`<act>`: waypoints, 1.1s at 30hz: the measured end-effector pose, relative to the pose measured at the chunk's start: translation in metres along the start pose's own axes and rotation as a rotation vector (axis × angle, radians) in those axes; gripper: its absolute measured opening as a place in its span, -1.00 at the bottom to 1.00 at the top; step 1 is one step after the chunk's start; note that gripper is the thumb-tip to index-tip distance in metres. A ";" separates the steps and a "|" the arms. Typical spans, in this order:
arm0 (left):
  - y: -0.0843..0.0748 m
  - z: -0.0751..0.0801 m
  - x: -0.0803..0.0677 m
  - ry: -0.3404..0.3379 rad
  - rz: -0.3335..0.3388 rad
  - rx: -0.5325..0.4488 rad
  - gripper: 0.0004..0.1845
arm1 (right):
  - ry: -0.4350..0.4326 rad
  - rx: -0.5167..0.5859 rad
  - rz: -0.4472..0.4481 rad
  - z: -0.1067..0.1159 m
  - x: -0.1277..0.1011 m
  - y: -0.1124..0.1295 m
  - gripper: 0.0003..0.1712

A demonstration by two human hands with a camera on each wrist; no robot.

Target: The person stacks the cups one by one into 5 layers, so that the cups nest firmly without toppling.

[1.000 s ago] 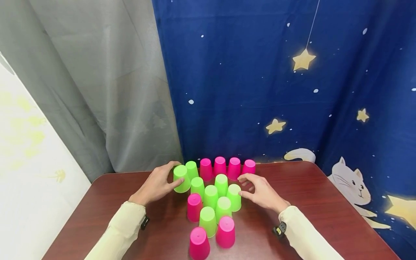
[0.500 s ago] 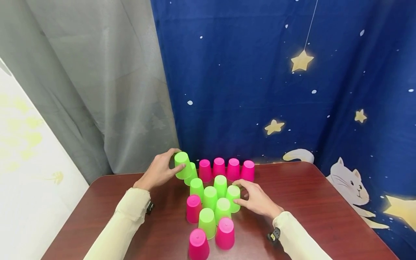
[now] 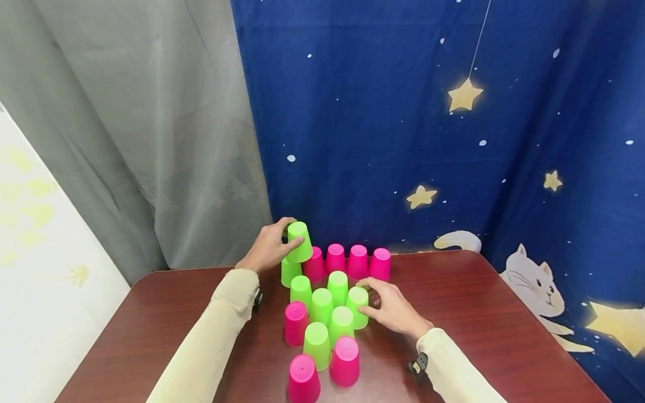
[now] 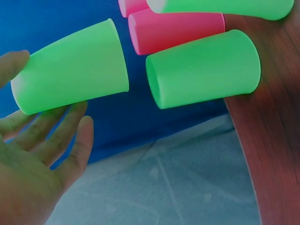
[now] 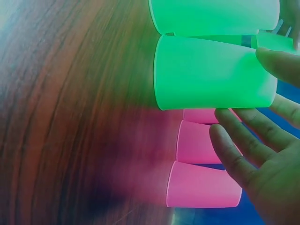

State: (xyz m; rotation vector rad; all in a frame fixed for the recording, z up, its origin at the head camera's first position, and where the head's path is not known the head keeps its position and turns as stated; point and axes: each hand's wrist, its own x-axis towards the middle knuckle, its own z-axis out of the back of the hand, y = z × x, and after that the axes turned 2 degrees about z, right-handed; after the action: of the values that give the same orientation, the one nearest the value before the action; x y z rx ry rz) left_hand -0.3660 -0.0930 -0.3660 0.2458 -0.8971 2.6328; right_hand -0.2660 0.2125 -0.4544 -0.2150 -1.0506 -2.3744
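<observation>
My left hand [image 3: 269, 244] grips an upside-down green cup [image 3: 299, 243] near its closed end, thumb on the near side. That cup is raised above another green cup [image 3: 290, 272] at the back left; the left wrist view shows a gap between the held cup [image 4: 72, 68] and the standing cup [image 4: 206, 70]. My right hand [image 3: 395, 308] holds a green cup [image 3: 356, 316] standing on the table at the right of the group. In the right wrist view, the thumb lies on one side of this cup [image 5: 211, 75], the fingers [image 5: 234, 154] on the other.
Several pink cups stand in a row along the back, one of them a pink cup [image 3: 380, 265]. Other green and pink cups, including a front pink cup [image 3: 304, 378], stand upside down on the brown table [image 3: 453, 313]. A blue curtain [image 3: 353, 112] hangs behind.
My left hand has lifted its green cup off the front-left spot, up and to the right, over the back-left green cup. My right hand has closed in around the right-hand green cup.
</observation>
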 end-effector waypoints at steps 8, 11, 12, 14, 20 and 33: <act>0.000 -0.010 0.011 0.023 0.051 0.026 -0.36 | -0.029 -0.009 -0.022 -0.005 0.000 -0.001 -0.47; 0.002 -0.013 0.012 0.024 0.056 0.036 -0.37 | -0.037 -0.009 -0.021 -0.005 0.000 -0.001 -0.46; 0.002 -0.014 0.013 0.024 0.059 0.038 -0.37 | -0.040 -0.011 -0.016 -0.006 0.000 -0.002 -0.46; 0.003 -0.016 0.014 0.023 0.064 0.037 -0.37 | -0.049 -0.015 -0.003 -0.006 -0.001 -0.002 -0.46; 0.003 -0.019 0.016 0.035 0.081 0.032 -0.36 | -0.061 -0.028 -0.025 -0.007 -0.003 -0.004 -0.42; 0.007 -0.017 0.010 0.053 0.101 0.039 -0.27 | -0.073 -0.008 -0.058 -0.009 -0.002 -0.004 -0.45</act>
State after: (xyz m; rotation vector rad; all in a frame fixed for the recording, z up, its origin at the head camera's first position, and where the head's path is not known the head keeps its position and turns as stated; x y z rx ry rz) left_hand -0.3788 -0.0854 -0.3802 0.1433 -0.8624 2.7379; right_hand -0.2656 0.2089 -0.4641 -0.2800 -1.0946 -2.4392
